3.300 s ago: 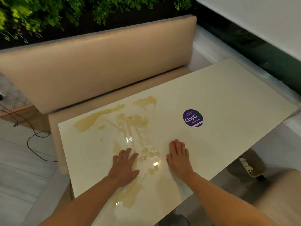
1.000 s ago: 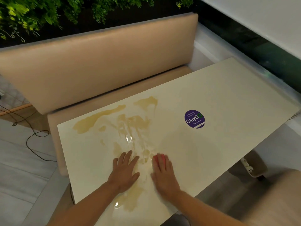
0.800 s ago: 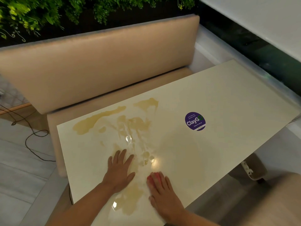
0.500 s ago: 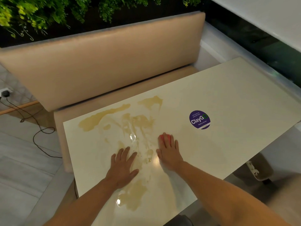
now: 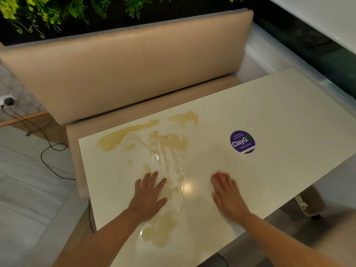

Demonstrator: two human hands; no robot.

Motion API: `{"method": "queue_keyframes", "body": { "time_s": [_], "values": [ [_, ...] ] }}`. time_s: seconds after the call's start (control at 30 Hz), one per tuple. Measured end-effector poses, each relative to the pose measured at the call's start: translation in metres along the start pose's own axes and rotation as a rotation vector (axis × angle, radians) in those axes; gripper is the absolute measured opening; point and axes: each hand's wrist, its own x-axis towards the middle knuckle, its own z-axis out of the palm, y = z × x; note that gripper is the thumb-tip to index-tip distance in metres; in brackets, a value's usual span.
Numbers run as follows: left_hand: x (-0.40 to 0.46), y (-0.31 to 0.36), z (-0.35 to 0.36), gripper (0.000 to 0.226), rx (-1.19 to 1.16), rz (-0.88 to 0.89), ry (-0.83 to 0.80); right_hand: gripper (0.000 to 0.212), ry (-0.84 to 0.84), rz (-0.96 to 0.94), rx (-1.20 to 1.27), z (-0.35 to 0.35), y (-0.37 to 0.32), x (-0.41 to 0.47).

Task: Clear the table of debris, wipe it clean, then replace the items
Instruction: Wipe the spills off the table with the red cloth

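Note:
The cream table (image 5: 279, 116) carries a wide yellowish-brown spill (image 5: 167, 147), smeared from the far left edge down to the near edge. My left hand (image 5: 149, 195) lies flat on the tabletop with fingers spread, at the edge of the wet streaks. My right hand (image 5: 227, 195) presses flat on a small pink-red cloth or sponge (image 5: 215, 177); only a sliver of it shows past my fingertips. A round purple "ClayGo" sticker (image 5: 242, 142) is stuck to the table beyond my right hand.
A beige padded bench (image 5: 125, 70) runs along the far side of the table, with green plants (image 5: 38, 10) behind it. A black cable (image 5: 48, 149) trails over the floor at left from a wall plug. A bin (image 5: 308, 203) sits under the table's right side.
My right hand has swept the pink cloth back and forth, and now slid right and toward me, away from the spill. My left hand has stayed flat in about the same place.

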Motion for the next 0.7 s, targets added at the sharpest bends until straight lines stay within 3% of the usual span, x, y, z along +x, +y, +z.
{"method": "queue_keyframes", "body": {
  "time_s": [0.1, 0.17, 0.33, 0.5, 0.57, 0.7],
  "values": [
    [0.000, 0.001, 0.000, 0.080, -0.007, 0.001, -0.012, 0.063, 0.071, 0.274, 0.059, -0.013, -0.009, 0.060],
    [-0.001, 0.000, 0.001, 0.080, -0.010, 0.003, -0.019, 0.062, 0.118, 0.287, 0.064, -0.012, -0.040, 0.087],
    [-0.001, -0.001, 0.001, 0.080, 0.003, 0.004, -0.021, 0.063, 0.052, -0.135, 0.073, 0.019, -0.109, 0.046],
    [0.001, -0.004, 0.006, 0.075, -0.024, 0.012, 0.005, 0.060, -0.008, -0.347, -0.017, 0.031, -0.042, -0.039],
    [0.001, -0.004, 0.010, 0.074, -0.022, 0.014, 0.010, 0.061, -0.005, -0.259, -0.060, 0.016, 0.000, -0.034],
    [0.002, -0.001, 0.006, 0.080, -0.020, 0.006, -0.024, 0.063, 0.020, 0.122, 0.021, -0.017, 0.030, 0.043]
  ]
}}
